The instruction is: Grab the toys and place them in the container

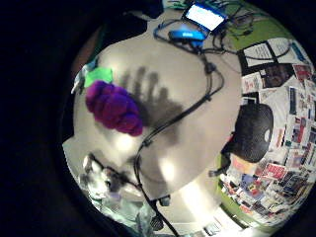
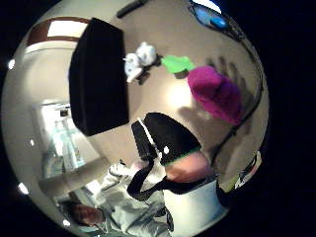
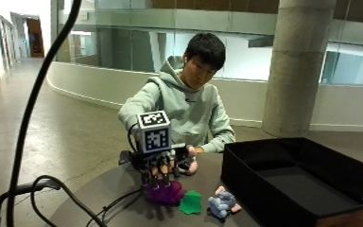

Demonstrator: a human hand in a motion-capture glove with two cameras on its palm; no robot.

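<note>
Here | gloved right hand point(image 3: 162, 172) fingers spread, empty, above purple toy point(image 3: 164, 194) | toy partly hidden

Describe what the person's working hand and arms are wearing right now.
The right hand wears a black glove with black straps, seen in the outside view; the thumb side palm view shows a green-edged cuff. Both arms are in the sleeves of a pale grey-green hoodie.

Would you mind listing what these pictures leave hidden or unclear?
- Purple toy: outside view, its top is hidden behind the gloved hand.
- Whether the fingers touch that toy: unclear in every view.
- Container: cut off by the outside view's edge.
- Grey toy: too small to identify.
</note>
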